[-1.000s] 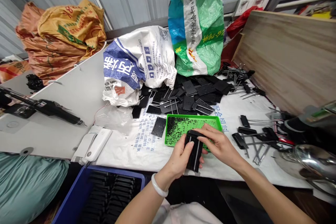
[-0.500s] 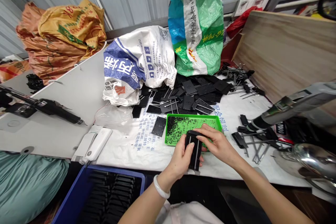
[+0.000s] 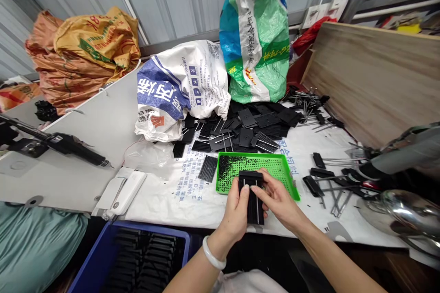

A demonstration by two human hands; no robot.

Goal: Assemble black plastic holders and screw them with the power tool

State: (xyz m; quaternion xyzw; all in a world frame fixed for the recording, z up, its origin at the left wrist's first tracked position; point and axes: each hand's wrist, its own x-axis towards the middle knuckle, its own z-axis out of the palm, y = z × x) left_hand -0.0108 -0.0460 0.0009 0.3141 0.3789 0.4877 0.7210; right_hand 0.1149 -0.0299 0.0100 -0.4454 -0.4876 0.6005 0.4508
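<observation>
My left hand [image 3: 236, 214] grips the left side of a flat black plastic piece [image 3: 253, 202] with two thin metal rods along it. My right hand [image 3: 277, 198] pinches the same piece from the right, fingers on its upper part. Both hands hover over the near edge of a green tray [image 3: 278, 167] dotted with tiny black bits. A heap of similar black pieces with rods [image 3: 247, 126] lies beyond the tray.
A blue bin [image 3: 103, 256] of stacked black pieces stands low left. White [image 3: 178, 87], green [image 3: 257, 32] and orange sacks [image 3: 82, 50] line the back. An electric driver [image 3: 62, 144] lies left, white chargers [image 3: 120, 190] near it. A wooden board [image 3: 374, 78] and metal tool [image 3: 405, 155] are right.
The black piece has turned from a tilt to nearly upright and sits a little higher between my hands. The metal tool at the right has shifted. The view has dropped slightly.
</observation>
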